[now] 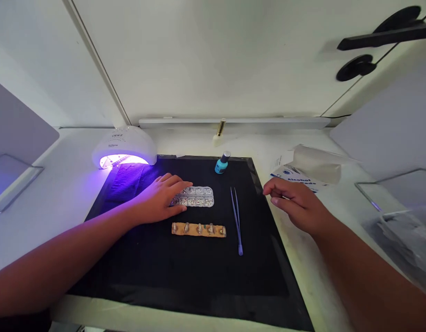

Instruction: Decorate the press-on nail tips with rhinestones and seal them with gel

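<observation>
On the black mat, my left hand (pixel 160 198) rests with fingers spread over the left end of a clear compartment case (pixel 200 197) of small shiny pieces. Just below the case lies a tan strip (pixel 193 230) bearing several small clear nail-like pieces. Blue tweezers (pixel 237 223) lie to the right of both, tips pointing away. My right hand (pixel 292 203) hovers past the mat's right edge, near the alcohol pads box, fingers loosely curled and apart, with nothing seen in it. A turquoise bottle (pixel 222 163) with a silver cap stands near the mat's back edge.
At the back left a white lamp (pixel 126 145) glows purple over a dark ribbed cloth (pixel 131 180). A gold-capped bottle (pixel 219 133) stands behind the black mat (pixel 185 281). The open alcohol pads box (pixel 303 173) is at the right, with a clear plastic bag (pixel 403 235) farther right.
</observation>
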Demonstrator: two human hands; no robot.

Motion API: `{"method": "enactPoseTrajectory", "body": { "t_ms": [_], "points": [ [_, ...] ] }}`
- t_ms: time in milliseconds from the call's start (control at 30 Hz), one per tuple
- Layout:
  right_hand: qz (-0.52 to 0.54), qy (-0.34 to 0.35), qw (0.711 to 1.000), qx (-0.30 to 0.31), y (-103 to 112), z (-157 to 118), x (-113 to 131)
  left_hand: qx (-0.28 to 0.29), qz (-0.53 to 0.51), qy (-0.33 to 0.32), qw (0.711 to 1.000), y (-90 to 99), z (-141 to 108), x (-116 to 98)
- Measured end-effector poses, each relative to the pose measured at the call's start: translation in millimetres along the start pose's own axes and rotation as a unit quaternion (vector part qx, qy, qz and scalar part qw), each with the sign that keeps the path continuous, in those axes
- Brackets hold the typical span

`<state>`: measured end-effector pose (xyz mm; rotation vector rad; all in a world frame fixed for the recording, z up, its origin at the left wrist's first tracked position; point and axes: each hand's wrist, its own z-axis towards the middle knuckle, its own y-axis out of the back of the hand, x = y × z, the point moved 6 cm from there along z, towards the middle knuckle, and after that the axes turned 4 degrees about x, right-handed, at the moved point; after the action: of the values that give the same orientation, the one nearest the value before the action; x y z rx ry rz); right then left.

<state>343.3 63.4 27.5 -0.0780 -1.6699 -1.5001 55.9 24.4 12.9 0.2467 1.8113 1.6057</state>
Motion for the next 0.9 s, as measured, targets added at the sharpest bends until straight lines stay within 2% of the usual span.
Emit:
{"method": "enactPoseTrajectory", "body": {
  "t_ms": [133, 267, 400, 567, 767, 900],
  "points": [
    [-0.013, 0.008, 0.999, 0.050, -9.0, -1.3, 12.8, 0.013, 0.014, -0.012, 1.000, 3.9, 6.7, -2.7],
    [-0.088, 0.070, 0.985, 0.127, -24.2, 0.9, 32.3, 0.028, 0.018, -0.044, 0.998, 12.1, 19.7, -11.2],
    [-0.141, 0.113, 0.969, 0.169, -35.7, -0.6, 47.2, 0.036, 0.053, -0.111, 0.992, 3.4, 28.2, -16.3],
    [-0.185, 0.157, 0.953, 0.182, -48.1, -5.9, 53.4, -0.013, 0.036, -0.154, 0.987, -6.8, 24.8, -15.3],
    [-0.212, 0.178, 0.940, 0.200, -58.8, -8.3, 48.6, -0.048, 0.072, -0.162, 0.983, -3.4, 23.7, -20.1],
    [-0.233, 0.194, 0.934, 0.189, -59.1, -10.7, 48.0, -0.060, 0.089, -0.177, 0.978, -1.2, 22.5, -22.0]
  ]
}}
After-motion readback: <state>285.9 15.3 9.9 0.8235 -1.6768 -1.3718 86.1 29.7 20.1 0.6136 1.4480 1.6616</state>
